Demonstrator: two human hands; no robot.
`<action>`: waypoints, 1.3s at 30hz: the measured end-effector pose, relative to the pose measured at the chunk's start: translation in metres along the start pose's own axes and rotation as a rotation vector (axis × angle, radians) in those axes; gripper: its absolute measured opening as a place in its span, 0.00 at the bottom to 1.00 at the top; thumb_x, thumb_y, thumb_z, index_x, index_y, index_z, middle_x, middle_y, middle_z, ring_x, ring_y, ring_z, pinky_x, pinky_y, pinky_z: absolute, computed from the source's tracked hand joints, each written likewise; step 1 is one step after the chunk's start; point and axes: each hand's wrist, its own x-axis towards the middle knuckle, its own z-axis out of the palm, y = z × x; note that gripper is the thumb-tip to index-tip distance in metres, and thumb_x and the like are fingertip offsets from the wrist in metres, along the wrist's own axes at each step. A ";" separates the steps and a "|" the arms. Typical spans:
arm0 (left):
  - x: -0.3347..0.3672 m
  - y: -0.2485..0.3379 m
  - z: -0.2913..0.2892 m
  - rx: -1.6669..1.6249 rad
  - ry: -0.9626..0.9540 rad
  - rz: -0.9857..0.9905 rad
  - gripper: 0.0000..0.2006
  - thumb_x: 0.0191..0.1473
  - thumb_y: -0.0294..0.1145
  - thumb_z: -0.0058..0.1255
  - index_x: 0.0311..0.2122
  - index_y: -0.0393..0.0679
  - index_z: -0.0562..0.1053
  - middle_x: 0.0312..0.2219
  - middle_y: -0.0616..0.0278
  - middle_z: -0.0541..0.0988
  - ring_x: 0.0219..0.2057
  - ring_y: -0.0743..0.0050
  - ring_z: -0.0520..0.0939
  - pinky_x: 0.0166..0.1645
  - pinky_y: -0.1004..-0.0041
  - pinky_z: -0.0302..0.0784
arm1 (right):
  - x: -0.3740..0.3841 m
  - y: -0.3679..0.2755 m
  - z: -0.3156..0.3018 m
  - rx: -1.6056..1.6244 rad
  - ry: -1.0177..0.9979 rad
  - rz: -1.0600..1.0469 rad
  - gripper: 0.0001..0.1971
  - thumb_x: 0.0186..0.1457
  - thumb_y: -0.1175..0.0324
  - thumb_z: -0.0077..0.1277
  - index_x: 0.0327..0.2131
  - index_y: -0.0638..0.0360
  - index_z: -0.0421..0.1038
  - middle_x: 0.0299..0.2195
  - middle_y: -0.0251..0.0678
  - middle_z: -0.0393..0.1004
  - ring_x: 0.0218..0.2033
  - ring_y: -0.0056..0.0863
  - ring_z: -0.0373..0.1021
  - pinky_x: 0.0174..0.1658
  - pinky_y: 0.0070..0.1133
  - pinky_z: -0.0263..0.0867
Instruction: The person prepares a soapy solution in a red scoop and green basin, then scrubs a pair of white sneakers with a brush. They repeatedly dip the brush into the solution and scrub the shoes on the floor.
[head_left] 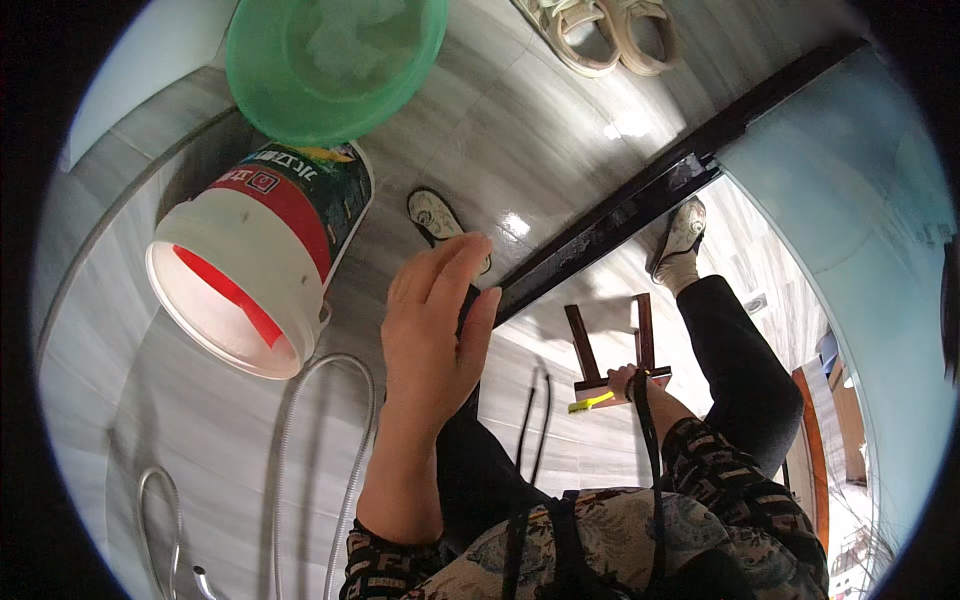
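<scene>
- Head view: a person's left hand point(425, 325) is raised above the grey floor point(480, 125), bare and holding nothing, its fingers point(455, 268) side by side and gently curved.
- The left thumb stands off from them, leaving a narrow gap; behind the fingertips shows the person's patterned left shoe point(432, 213).
- Lower down, between the knees, the right hand point(621, 382) grips a yellow brush point(592, 402), its bristled end pointing left; small in view and partly hidden, the fingers appear curled around the handle.
- That brush lies at the crosspiece of a dark wooden stool point(646, 330), right beside the right hand, two of the stool's legs reaching away from the person.
- To the left, a white bucket point(270, 222) with a red and dark green label turns its mouth lower left, near a green basin point(330, 125).
- Beige shoes point(598, 40) sit at the upper edge.
</scene>
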 end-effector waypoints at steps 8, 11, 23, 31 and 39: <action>0.009 0.009 -0.033 0.045 -0.057 -0.030 0.17 0.43 0.27 0.45 0.43 0.42 0.66 0.42 0.55 0.69 0.44 0.56 0.68 0.48 0.65 0.61 | 0.015 -0.036 -0.057 0.136 0.452 -0.207 0.20 0.47 0.67 0.39 0.43 0.71 0.60 0.33 0.45 0.69 0.31 0.36 0.68 0.31 0.33 0.64; 0.011 0.012 -0.047 0.113 -0.039 0.024 0.19 0.41 0.28 0.46 0.43 0.42 0.66 0.42 0.55 0.69 0.43 0.56 0.68 0.48 0.64 0.60 | -0.005 -0.038 -0.084 0.147 0.407 -0.115 0.20 0.48 0.62 0.38 0.43 0.65 0.60 0.33 0.43 0.69 0.33 0.35 0.67 0.31 0.33 0.64; 0.008 0.028 -0.069 0.272 0.085 0.096 0.21 0.40 0.34 0.49 0.43 0.42 0.65 0.43 0.58 0.67 0.43 0.60 0.68 0.50 0.60 0.57 | 0.033 0.018 -0.104 0.146 0.323 -0.119 0.16 0.50 0.63 0.40 0.39 0.63 0.63 0.32 0.40 0.69 0.29 0.32 0.67 0.28 0.31 0.66; -0.027 0.050 -0.056 0.402 0.253 0.233 0.15 0.43 0.36 0.47 0.37 0.41 0.67 0.39 0.58 0.70 0.39 0.58 0.70 0.48 0.61 0.60 | 0.050 0.056 -0.140 0.311 0.233 -0.286 0.13 0.51 0.64 0.41 0.36 0.62 0.66 0.32 0.38 0.70 0.26 0.30 0.68 0.25 0.30 0.66; -0.029 0.033 -0.035 0.532 0.258 0.305 0.13 0.46 0.39 0.44 0.32 0.41 0.68 0.29 0.55 0.72 0.32 0.54 0.72 0.40 0.62 0.64 | -0.009 0.049 -0.183 0.814 0.159 -0.509 0.10 0.51 0.65 0.43 0.32 0.62 0.69 0.30 0.37 0.71 0.25 0.29 0.68 0.24 0.29 0.68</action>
